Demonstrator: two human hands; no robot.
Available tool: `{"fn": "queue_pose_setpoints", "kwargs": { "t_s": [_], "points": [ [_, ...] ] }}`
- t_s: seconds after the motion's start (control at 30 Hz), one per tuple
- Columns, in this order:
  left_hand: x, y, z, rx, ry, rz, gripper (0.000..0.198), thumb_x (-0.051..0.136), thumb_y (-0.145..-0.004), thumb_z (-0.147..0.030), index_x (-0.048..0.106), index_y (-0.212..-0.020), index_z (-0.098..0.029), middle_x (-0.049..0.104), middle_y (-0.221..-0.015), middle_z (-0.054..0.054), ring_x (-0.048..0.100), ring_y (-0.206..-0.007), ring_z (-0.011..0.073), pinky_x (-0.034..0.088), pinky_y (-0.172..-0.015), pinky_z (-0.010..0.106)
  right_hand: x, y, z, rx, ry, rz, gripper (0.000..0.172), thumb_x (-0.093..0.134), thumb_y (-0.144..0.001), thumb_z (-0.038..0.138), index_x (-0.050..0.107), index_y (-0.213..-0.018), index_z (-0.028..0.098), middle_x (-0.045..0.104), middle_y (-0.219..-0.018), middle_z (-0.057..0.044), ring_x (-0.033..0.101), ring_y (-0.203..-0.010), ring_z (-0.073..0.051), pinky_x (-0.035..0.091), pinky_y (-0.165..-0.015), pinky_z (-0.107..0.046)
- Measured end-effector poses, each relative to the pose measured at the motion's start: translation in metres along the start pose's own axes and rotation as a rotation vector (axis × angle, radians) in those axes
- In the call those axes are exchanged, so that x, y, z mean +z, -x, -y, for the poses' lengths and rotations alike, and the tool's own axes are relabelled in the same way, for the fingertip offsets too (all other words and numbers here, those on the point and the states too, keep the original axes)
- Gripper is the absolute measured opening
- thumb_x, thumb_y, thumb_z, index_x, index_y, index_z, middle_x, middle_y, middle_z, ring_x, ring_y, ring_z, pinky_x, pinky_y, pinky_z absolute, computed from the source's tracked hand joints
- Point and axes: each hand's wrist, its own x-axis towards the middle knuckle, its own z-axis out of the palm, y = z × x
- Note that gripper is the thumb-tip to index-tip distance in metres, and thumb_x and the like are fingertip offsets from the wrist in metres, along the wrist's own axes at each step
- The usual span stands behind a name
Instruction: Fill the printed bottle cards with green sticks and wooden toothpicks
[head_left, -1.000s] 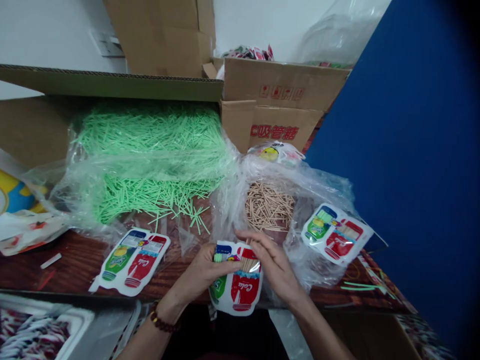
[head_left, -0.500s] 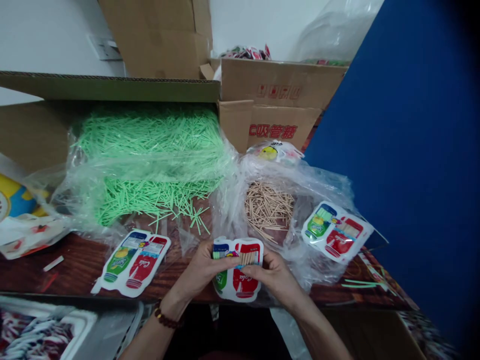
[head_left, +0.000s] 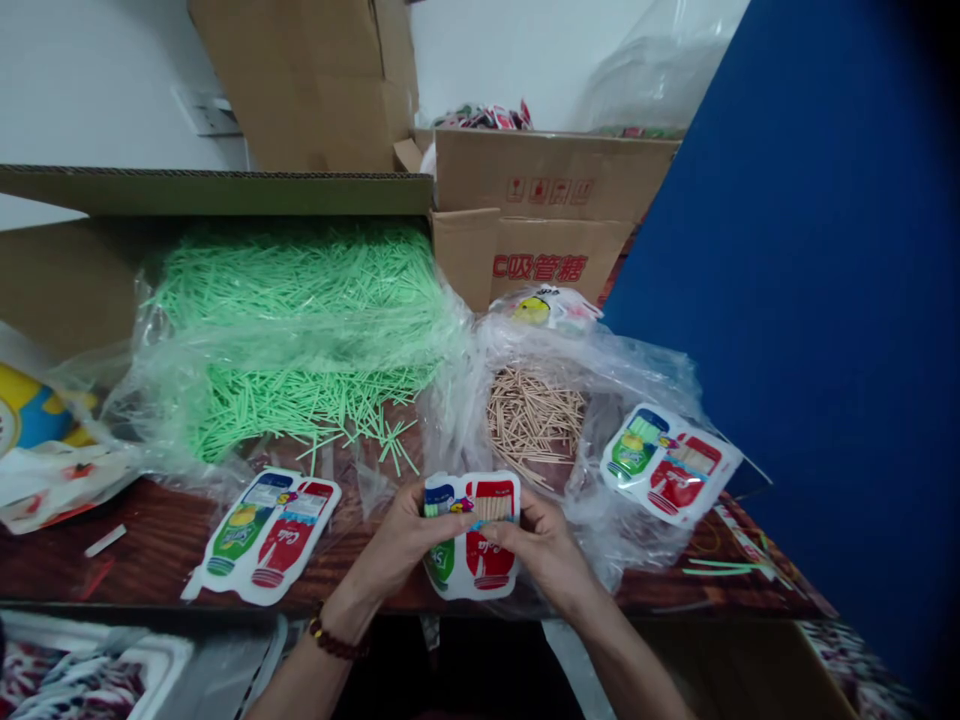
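Note:
Both hands grip one flat candy packet (head_left: 491,565), printed with a green Sprite bottle and a red Cola bottle, at the table's front edge. My left hand (head_left: 411,535) holds its left side, thumb across the front. My right hand (head_left: 546,540) holds the right side, its thumb pressing below a row of brown sticks in the packet's window. Green sticks show partly by the left thumb. A similar packet (head_left: 266,540) lies to the left, its windows looking clear. Another packet (head_left: 670,462), with green and brown sticks inside, rests on plastic at the right.
Behind are a heap of green sticks (head_left: 300,400) spilling from a bagged carton and a pile of brown sticks (head_left: 534,415) on plastic. A printed carton (head_left: 555,235) stands at the back. Loose green sticks (head_left: 724,571) lie right; a white foam box (head_left: 169,655) sits lower left.
The right thumb has shifted slightly, and more of the brown stick row shows in the held packet. The whole view has tilted a little; both hands keep their grip.

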Motion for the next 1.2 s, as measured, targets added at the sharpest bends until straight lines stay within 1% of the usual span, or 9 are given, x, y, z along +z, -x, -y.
{"fn": "queue_pose_setpoints", "kwargs": {
  "t_s": [0.13,0.33,0.43,0.63,0.83,0.9,0.97,1.07,1.2],
  "points": [
    [0.002,0.000,-0.004,0.013,-0.040,0.045,0.021,0.080,-0.067,-0.022,0.070,-0.083,-0.013,0.073,-0.074,0.002,0.065,-0.062,0.0134,0.053,-0.061,0.023,0.001,0.000,0.000,-0.037,0.001,-0.026,0.032,0.076,-0.068,0.028,0.067,-0.098,0.022,0.073,-0.087,0.000,0.067,-0.074,-0.017,0.054,-0.072,-0.032],
    [0.006,0.000,-0.003,0.028,-0.054,-0.072,0.016,0.080,-0.065,-0.023,0.070,-0.072,-0.012,0.073,-0.067,0.002,0.064,-0.057,0.0145,0.052,-0.057,0.024,-0.001,-0.003,-0.004,-0.085,0.038,-0.014,0.027,0.076,-0.069,0.030,0.070,-0.094,0.022,0.073,-0.084,0.000,0.067,-0.073,-0.017,0.053,-0.069,-0.029],
    [0.006,-0.001,-0.001,0.035,-0.049,-0.058,0.017,0.080,-0.065,-0.023,0.071,-0.074,-0.013,0.073,-0.067,0.002,0.065,-0.057,0.0143,0.052,-0.057,0.024,-0.004,-0.003,-0.007,-0.140,0.084,-0.037,0.024,0.076,-0.071,0.029,0.071,-0.093,0.022,0.072,-0.083,0.000,0.066,-0.075,-0.017,0.052,-0.069,-0.027],
    [0.004,-0.003,0.001,0.015,-0.042,-0.054,0.020,0.081,-0.064,-0.024,0.071,-0.077,-0.012,0.073,-0.068,0.002,0.064,-0.058,0.0147,0.052,-0.058,0.024,-0.011,-0.002,-0.009,-0.090,0.000,0.067,0.025,0.076,-0.071,0.028,0.069,-0.094,0.022,0.072,-0.085,0.001,0.066,-0.079,-0.017,0.051,-0.074,-0.029],
    [0.003,0.001,0.003,0.034,-0.139,0.017,0.019,0.078,-0.068,-0.025,0.072,-0.080,-0.011,0.073,-0.069,0.003,0.063,-0.058,0.0147,0.051,-0.058,0.024,-0.013,0.000,-0.012,-0.112,0.076,0.033,0.023,0.075,-0.072,0.030,0.067,-0.092,0.022,0.070,-0.082,0.001,0.065,-0.079,-0.018,0.051,-0.074,-0.031],
    [0.002,0.003,0.003,0.037,-0.172,0.001,0.020,0.077,-0.069,-0.027,0.072,-0.077,-0.010,0.072,-0.066,0.003,0.061,-0.056,0.0146,0.050,-0.055,0.024,-0.014,0.002,-0.005,-0.114,0.127,0.072,0.023,0.074,-0.074,0.030,0.065,-0.094,0.023,0.068,-0.084,0.001,0.063,-0.080,-0.018,0.050,-0.075,-0.031],
    [0.002,0.006,0.003,0.042,-0.193,-0.005,0.021,0.076,-0.070,-0.029,0.072,-0.079,-0.010,0.071,-0.066,0.004,0.060,-0.056,0.0148,0.049,-0.056,0.024,-0.017,0.005,0.009,-0.163,0.227,0.027,0.019,0.071,-0.077,0.031,0.064,-0.093,0.023,0.066,-0.085,0.000,0.062,-0.079,-0.016,0.049,-0.072,-0.029],
    [0.001,0.010,0.003,0.063,-0.252,0.015,0.022,0.074,-0.072,-0.029,0.072,-0.083,-0.010,0.070,-0.068,0.003,0.059,-0.059,0.0145,0.047,-0.058,0.024,-0.018,0.009,0.038,-0.369,0.462,-0.079,0.010,0.063,-0.084,0.030,0.065,-0.092,0.024,0.063,-0.094,-0.001,0.059,-0.089,-0.016,0.045,-0.079,-0.028],
    [0.000,0.013,0.004,0.109,-0.345,0.046,0.019,0.070,-0.075,-0.028,0.071,-0.080,-0.010,0.066,-0.068,0.001,0.055,-0.061,0.0137,0.044,-0.058,0.023,-0.012,0.009,0.065,-0.531,0.747,0.033,0.013,0.057,-0.089,0.025,0.068,-0.083,0.021,0.060,-0.101,-0.003,0.058,-0.096,-0.016,0.041,-0.087,-0.030]
  ]
}}
